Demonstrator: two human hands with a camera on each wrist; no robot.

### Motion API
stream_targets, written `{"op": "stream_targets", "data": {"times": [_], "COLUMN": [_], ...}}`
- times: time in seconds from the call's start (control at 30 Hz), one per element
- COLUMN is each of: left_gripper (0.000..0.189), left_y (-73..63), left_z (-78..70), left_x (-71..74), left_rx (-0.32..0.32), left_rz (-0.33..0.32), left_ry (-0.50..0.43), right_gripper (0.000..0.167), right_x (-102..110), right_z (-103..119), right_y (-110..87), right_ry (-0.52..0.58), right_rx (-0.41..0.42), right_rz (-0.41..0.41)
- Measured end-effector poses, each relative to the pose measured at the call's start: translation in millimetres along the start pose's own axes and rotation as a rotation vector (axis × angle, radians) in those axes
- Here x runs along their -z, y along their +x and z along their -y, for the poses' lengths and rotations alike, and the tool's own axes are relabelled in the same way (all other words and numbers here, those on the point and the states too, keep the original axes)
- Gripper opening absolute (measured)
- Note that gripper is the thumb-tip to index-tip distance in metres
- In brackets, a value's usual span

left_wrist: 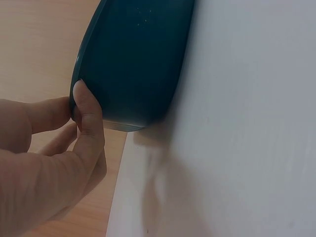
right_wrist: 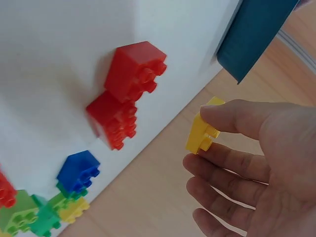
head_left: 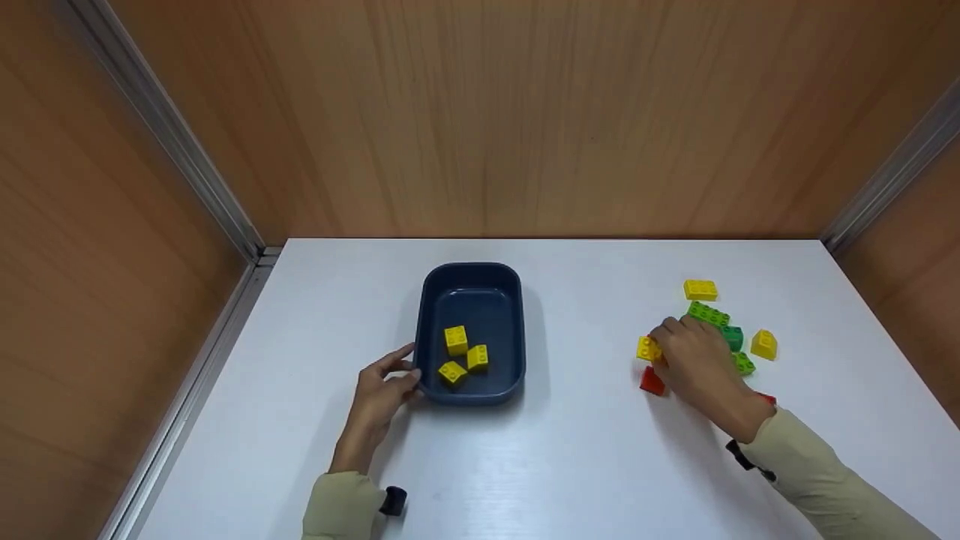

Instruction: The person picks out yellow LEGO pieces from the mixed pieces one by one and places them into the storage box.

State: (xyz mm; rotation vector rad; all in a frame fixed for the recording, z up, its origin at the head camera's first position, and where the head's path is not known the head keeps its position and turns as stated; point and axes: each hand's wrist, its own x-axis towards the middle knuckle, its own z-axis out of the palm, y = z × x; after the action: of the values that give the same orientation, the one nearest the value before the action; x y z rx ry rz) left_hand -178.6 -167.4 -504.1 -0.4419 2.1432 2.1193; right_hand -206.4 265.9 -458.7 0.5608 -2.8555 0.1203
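My left hand is at the near left side of a dark blue rectangular container, pinching its rim between thumb and fingers in the left wrist view. Inside the container lie three yellow toy bricks. Over on the right, my right hand pinches a yellow toy brick between thumb and index finger, the other fingers spread loosely below. Two red bricks sit close to that hand on the table. Part of the brick group is hidden under the right hand in the head view.
Around the right hand lie a yellow brick, a light green brick, a dark green brick and another yellow one. A blue brick shows in the right wrist view. Wooden panels border the white table.
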Motion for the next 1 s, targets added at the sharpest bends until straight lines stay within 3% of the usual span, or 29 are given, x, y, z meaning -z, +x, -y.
{"op": "stream_targets", "data": {"times": [0.23, 1.0], "left_gripper": [0.049, 0.05], "left_y": [-0.2, 1.6], "left_z": [-1.3, 0.0], "left_x": [-1.4, 0.1], "left_rx": [0.005, 0.005], "left_rz": [-0.005, 0.0], "left_ry": [0.011, 0.005], "right_gripper": [0.041, 0.036], "right_x": [5, 8], "right_z": [14, 70], "right_y": [17.3, 68.3], "right_ry": [-0.024, -0.023], "right_rx": [0.024, 0.152], "right_rz": [0.022, -0.079]}}
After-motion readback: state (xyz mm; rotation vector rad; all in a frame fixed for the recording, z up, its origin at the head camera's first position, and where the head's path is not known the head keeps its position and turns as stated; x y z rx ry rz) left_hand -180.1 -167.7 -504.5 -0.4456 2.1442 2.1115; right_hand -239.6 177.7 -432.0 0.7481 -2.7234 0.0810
